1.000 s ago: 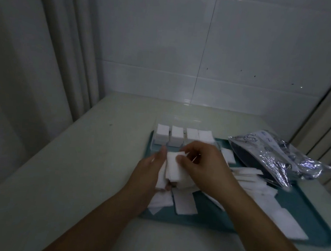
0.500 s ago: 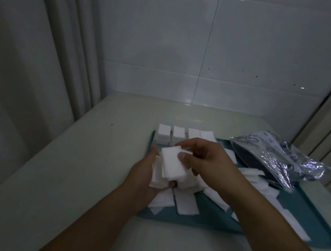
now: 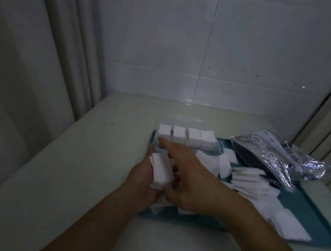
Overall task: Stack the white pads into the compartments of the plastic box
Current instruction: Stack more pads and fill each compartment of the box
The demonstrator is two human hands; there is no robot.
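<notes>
My left hand [image 3: 145,175] holds a small stack of white pads [image 3: 162,169] upright over the near left part of the teal tray [image 3: 310,208]. My right hand [image 3: 188,172] lies across it with fingers stretched forward, the index fingertip next to the leftmost pad stack in the clear plastic box [image 3: 216,148]. Four white stacks [image 3: 185,136] fill the box's row of compartments at the tray's far edge. Loose white pads [image 3: 251,181] lie scattered over the tray to the right.
A crinkled silver foil bag [image 3: 289,157] lies on the tray's far right side. The tray sits on a pale table [image 3: 75,158] against a tiled wall, with a curtain [image 3: 47,56] on the left.
My right hand let go of the pad it pinched and stretched forward to the box's left end. The stack stays in my left hand.
</notes>
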